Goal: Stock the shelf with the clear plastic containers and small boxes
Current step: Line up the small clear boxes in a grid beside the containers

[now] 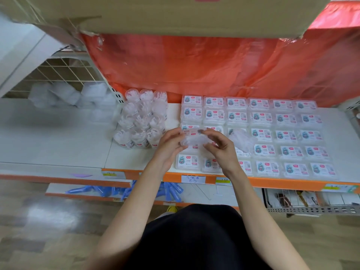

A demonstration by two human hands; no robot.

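My left hand (169, 145) and my right hand (219, 146) together hold one small clear plastic box (192, 137) above the white shelf (78, 149), each gripping an end with curled fingers. Under and around the hands lie rows of small clear boxes with blue-and-red labels (263, 117), several deep, reaching to the shelf's right end. To the left of them stands a cluster of clear round containers of cotton swabs (142, 121). A loose clear plastic bag (242, 140) lies on the boxes just right of my right hand.
Red plastic sheeting (214, 71) hangs behind the shelf under a cardboard box (175, 14). Blurred white packs (64, 96) sit at the far left by a wire grid. Blue items (171, 191) lie on the lower shelf; an orange price rail (272, 184) edges the front.
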